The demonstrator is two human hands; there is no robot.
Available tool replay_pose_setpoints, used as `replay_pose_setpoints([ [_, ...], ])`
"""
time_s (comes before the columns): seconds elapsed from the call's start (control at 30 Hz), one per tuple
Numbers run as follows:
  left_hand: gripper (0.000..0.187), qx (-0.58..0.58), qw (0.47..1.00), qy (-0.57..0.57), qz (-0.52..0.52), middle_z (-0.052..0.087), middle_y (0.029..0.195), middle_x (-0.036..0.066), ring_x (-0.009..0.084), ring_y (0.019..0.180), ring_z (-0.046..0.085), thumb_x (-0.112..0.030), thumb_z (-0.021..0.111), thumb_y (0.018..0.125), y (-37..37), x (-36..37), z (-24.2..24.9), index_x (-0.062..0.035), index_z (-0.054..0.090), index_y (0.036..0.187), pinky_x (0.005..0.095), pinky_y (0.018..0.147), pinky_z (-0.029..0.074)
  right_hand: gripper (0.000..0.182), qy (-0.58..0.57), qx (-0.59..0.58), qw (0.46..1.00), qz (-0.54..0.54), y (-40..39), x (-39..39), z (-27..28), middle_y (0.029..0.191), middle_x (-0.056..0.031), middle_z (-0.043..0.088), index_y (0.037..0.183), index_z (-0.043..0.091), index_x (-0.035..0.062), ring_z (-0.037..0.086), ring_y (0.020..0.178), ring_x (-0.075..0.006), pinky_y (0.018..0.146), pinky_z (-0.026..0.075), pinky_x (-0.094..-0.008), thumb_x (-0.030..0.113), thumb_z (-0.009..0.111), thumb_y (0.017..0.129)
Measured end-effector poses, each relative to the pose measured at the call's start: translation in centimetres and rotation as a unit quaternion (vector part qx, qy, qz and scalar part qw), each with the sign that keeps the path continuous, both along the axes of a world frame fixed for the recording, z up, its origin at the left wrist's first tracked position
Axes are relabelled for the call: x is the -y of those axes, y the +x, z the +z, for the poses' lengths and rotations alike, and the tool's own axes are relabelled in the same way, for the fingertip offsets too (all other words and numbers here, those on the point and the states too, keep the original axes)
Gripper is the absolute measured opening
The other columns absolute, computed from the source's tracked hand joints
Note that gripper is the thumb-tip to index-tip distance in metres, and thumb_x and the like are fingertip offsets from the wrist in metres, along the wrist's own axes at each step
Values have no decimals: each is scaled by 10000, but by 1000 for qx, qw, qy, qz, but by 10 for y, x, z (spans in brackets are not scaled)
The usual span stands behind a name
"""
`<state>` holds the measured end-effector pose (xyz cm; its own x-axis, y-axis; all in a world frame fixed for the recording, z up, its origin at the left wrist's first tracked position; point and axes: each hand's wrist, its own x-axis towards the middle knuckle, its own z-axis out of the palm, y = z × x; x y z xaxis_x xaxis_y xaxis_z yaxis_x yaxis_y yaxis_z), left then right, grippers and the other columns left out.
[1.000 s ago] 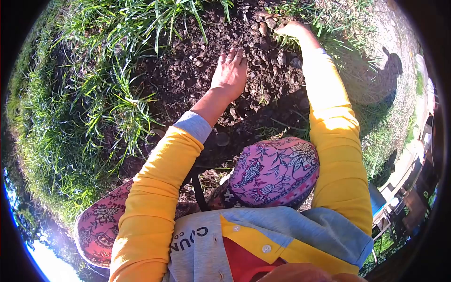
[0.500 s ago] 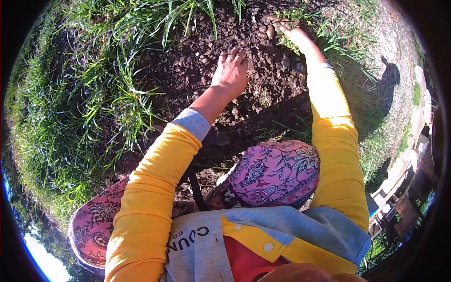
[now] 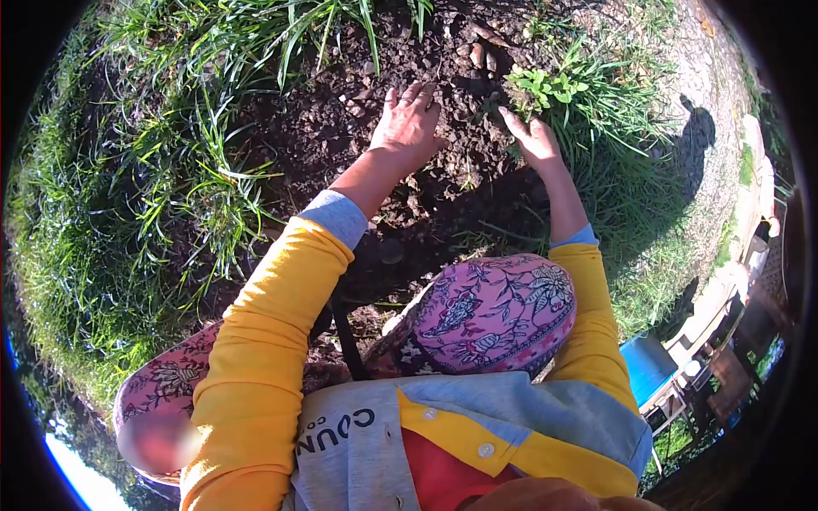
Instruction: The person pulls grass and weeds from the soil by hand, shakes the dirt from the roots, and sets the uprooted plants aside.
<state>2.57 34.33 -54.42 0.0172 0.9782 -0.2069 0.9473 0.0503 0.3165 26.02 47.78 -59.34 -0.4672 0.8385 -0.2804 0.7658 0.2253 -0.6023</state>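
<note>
My left hand (image 3: 406, 129) rests on the dark, clumpy soil (image 3: 349, 136), fingers stretched out and slightly apart, holding nothing visible. To its right, my right hand (image 3: 533, 143) is low at the border of soil and grass, just below a small light-green leafy plant (image 3: 547, 88). Two of its digits show, pointing forward and apart; the others are hidden, and nothing can be seen in its grip. A few brownish stones (image 3: 477, 56) lie on the soil beyond the hands.
Long-bladed grass (image 3: 230, 162) borders the soil on the left, with more grass tufts (image 3: 626, 128) on the right. My knee in pink patterned cloth (image 3: 498, 311) is close below the hands. A pale gravel path (image 3: 720, 145) and a blue container (image 3: 646, 370) are at the right.
My right hand has drawn back toward me from the stones to below the leafy plant, which now shows fully. My left hand stays on the soil as the view shifts slightly.
</note>
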Motion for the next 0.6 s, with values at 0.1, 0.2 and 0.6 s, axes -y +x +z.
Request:
replay_pose_setpoints([
  [0.1, 568, 5, 1000, 0, 14, 295, 1391, 124, 273, 1308, 226, -448, 539, 820, -1, -6, -8, -41, 473, 1210, 461, 1063, 181, 361, -126, -27, 986, -101, 18, 3, 38, 783, -115, 614, 925, 607, 10, 563, 732, -192, 691, 419, -308, 350, 493, 885],
  [0.2, 531, -40, 998, -46, 15, 346, 1355, 114, 248, 1285, 270, -421, 553, 817, -3, -11, 2, -51, 491, 1192, 430, 1050, 207, 344, 91, -54, 983, -151, 9, 4, 96, 567, -5, 442, 699, 548, 19, 382, 541, -105, 514, 320, -285, 323, 568, 858],
  [0.6, 547, -127, 991, -27, 37, 346, 1354, 128, 256, 1296, 254, -344, 572, 813, -6, 6, -31, -8, 443, 1224, 432, 1066, 193, 339, 133, 129, 978, 95, -73, -47, 45, 841, -184, 624, 831, 587, 27, 612, 838, -326, 736, 461, -417, 342, 461, 826],
])
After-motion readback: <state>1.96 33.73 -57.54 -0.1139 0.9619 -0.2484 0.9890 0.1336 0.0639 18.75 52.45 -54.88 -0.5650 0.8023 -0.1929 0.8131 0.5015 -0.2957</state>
